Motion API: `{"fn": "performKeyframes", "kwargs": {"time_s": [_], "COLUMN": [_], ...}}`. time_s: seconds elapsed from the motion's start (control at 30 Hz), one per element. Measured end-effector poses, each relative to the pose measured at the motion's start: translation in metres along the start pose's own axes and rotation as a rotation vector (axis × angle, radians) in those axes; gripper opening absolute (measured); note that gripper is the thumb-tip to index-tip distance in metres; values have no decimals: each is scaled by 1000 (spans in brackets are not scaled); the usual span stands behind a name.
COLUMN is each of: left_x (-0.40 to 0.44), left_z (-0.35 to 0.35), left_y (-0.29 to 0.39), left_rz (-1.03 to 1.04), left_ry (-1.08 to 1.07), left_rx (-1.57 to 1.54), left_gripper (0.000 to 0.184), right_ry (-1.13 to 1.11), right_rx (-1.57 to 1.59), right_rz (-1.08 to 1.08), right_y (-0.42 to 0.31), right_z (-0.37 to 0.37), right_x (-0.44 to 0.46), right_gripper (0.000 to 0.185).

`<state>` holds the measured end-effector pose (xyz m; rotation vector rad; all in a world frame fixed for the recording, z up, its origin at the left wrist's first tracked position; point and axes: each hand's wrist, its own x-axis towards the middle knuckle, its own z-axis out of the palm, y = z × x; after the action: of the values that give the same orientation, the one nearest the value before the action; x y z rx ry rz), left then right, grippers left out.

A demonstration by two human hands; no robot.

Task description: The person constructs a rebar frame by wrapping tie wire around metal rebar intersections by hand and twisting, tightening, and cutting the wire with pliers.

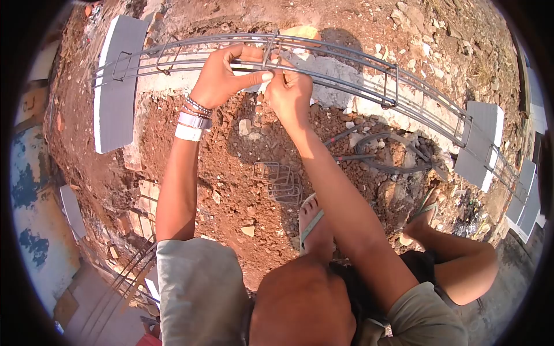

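Observation:
A long cage of steel rebar (pixel 346 85) runs across the upper view, with square wire stirrups around its bars. My left hand (pixel 222 75) is at the cage's middle, its fingers curled over the bars at a stirrup (pixel 269 49) and its thumb stretched along the near side. Beside it, my right hand (pixel 291 91) is closed in a pinch against the near bars, just below that stirrup. Whatever lies between its fingertips is too small to make out. Further right, another stirrup (pixel 391 86) stands around the bars.
Grey-faced boards (pixel 120 86) (pixel 479 141) support the cage at both sides. Several loose stirrups (pixel 280 183) lie on the rubbly red soil before me, near a coil of dark wire (pixel 386 151). My sandalled feet (pixel 314 222) stand close by. More rebar (pixel 124 274) lies lower left.

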<state>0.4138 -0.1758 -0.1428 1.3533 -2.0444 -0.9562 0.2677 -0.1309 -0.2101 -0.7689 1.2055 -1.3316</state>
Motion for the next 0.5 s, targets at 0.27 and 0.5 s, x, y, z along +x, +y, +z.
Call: {"fn": "performKeyframes", "kwargs": {"time_s": [0.27,0.5], "left_x": [-10,-12], "left_z": [24,40], "left_y": [-11,-11], "left_rz": [265,292], "left_ry": [237,383], "left_rx": [343,347], "left_gripper": [33,24], "right_ry": [-38,-91], "right_rx": [-114,-294], "right_rz": [61,-133], "right_y": [-13,3], "right_z": [-5,-12], "right_x": [-1,6], "right_gripper": [21,22]}}
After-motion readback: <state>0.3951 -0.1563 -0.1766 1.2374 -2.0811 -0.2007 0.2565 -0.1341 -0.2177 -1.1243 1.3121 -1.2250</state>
